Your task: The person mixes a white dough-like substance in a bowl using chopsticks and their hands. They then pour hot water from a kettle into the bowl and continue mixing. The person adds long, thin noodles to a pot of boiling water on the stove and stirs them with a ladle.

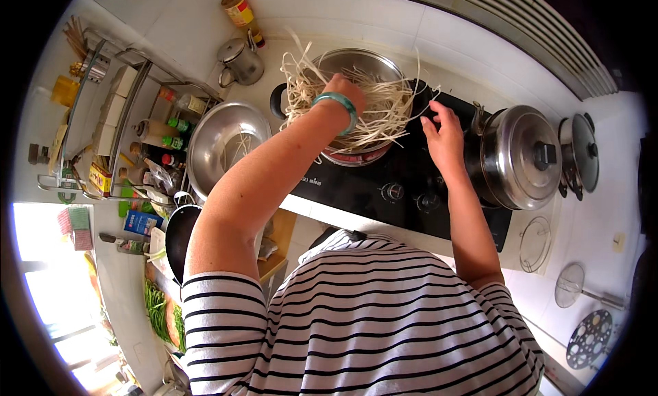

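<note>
My left hand (343,89), with a green bangle at the wrist, reaches into a heap of pale dry noodles (380,118), its curled fingers gripping strands. The noodles spill over the rim of a wide steel pot (356,159) on the black stove (370,190). My right hand (442,132) is raised just right of the noodles, fingers bent but apart, holding nothing I can see. A few loose strands lie in the steel bowl (212,142) on the left.
Right of my arm stands a lidded steel pot (517,159), with another lidded pan (579,149) beyond. A kettle (241,64) is behind, a bottle rack (123,135) at the left. A black wok (179,238) and greens (157,307) are lower left.
</note>
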Available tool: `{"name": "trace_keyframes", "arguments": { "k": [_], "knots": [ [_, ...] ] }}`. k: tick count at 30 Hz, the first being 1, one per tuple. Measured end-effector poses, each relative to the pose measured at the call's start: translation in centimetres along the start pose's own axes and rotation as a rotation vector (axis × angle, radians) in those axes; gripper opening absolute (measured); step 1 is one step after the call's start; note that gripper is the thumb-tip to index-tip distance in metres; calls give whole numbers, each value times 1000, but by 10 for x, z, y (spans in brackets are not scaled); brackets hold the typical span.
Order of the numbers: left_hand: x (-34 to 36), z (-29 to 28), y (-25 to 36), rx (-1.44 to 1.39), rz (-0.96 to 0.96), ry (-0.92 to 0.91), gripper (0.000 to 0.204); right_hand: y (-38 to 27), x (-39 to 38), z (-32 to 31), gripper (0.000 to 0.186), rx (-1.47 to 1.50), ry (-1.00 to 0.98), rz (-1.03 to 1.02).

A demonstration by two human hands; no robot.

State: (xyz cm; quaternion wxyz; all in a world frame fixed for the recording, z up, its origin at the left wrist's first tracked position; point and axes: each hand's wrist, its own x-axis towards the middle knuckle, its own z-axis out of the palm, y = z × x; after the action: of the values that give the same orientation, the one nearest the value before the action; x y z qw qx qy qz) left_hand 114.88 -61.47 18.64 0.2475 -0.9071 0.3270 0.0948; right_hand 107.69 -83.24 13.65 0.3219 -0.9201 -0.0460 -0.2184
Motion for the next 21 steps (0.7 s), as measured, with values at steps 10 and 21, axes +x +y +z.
{"name": "trace_keyframes", "arguments": {
  "k": [10,21],
  "knots": [
    [-21,2,4,-72,-70,-71,20,-29,44,44,33,-240,-385,-196],
    [-72,-34,-18,-172,-74,459,28,11,98,110,24,-301,-1020,-438]
  ]
}}
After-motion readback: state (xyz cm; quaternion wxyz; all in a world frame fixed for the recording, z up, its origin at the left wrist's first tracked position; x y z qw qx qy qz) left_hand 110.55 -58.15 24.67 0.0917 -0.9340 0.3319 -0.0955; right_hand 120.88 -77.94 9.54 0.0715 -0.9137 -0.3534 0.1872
